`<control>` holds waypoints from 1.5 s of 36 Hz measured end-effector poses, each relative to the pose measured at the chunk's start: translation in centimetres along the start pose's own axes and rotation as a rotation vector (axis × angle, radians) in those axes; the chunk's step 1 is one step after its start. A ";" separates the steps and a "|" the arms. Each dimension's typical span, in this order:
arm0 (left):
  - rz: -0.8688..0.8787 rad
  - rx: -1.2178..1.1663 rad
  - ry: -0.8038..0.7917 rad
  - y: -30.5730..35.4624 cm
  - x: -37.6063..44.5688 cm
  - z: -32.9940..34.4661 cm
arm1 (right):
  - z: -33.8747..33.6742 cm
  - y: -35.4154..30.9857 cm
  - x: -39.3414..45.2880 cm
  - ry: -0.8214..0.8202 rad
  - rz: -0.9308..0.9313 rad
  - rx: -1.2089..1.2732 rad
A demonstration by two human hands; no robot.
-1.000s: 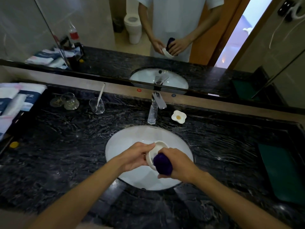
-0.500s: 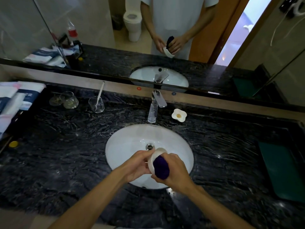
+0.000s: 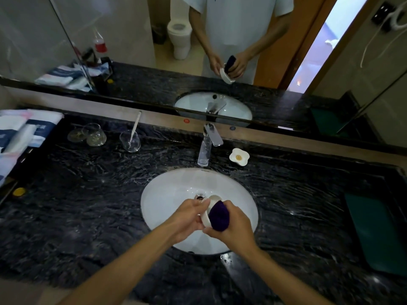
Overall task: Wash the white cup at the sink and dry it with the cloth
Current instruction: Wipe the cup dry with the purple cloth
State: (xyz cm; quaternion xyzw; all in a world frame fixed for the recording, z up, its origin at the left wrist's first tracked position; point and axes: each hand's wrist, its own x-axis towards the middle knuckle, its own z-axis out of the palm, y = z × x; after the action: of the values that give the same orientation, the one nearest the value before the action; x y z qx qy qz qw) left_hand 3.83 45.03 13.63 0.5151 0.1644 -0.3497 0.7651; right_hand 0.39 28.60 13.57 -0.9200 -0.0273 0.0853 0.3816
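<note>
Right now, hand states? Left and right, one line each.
Left hand: closed, gripping the white cup over the sink.
Right hand: closed, gripping the purple cloth against the cup.

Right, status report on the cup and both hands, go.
Left hand holds white cup over sink. Right hand grips purple cloth, pressed into the cup. Faucet shows no water. Nothing in the way.

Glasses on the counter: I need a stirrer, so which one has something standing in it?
The glass nearest the tap; a white stick leans in it. The two further left hold none.
</note>
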 end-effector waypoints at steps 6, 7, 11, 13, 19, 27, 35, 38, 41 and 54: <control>0.107 -0.038 0.156 -2.3 -1.0 0.9 | 1.5 -1.2 -0.1 0.032 0.046 0.108; 0.112 -0.044 0.159 -2.3 -1.2 0.7 | 1.4 -1.0 -0.1 -0.003 0.018 0.106; 0.042 -0.070 0.040 -1.2 -1.9 -0.1 | 0.0 0.1 0.1 -0.146 -0.148 0.073; -0.054 -0.060 -0.045 -0.2 -2.0 -0.4 | -1.3 0.1 0.6 -0.230 -0.267 -0.030; -0.184 0.007 -0.268 1.5 -1.4 -0.9 | -4.9 -1.6 2.4 -0.456 -0.554 -0.298; 0.037 -0.056 -0.060 0.4 -0.4 0.0 | -3.9 -1.3 3.0 -0.328 -0.325 -0.208; 0.139 -0.050 0.087 -1.1 -0.5 1.3 | 1.6 -1.7 0.4 0.088 -0.091 -0.112; 0.110 -0.007 -0.004 -0.3 -1.2 0.6 | 0.0 -1.0 0.5 -0.067 -0.256 -0.104; 0.014 0.025 -0.102 1.3 -1.5 -0.5 | -2.1 -0.8 1.1 -0.247 -0.477 -0.239; 0.014 0.150 -0.146 3.3 -1.0 -1.4 | -4.5 -2.3 2.4 -0.373 -0.581 -0.392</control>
State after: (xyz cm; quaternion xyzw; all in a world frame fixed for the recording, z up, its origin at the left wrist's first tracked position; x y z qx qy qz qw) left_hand 5.59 47.39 15.92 0.5449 0.0781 -0.3925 0.7368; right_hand 3.64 27.30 17.98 -0.8981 -0.3710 0.1326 0.1955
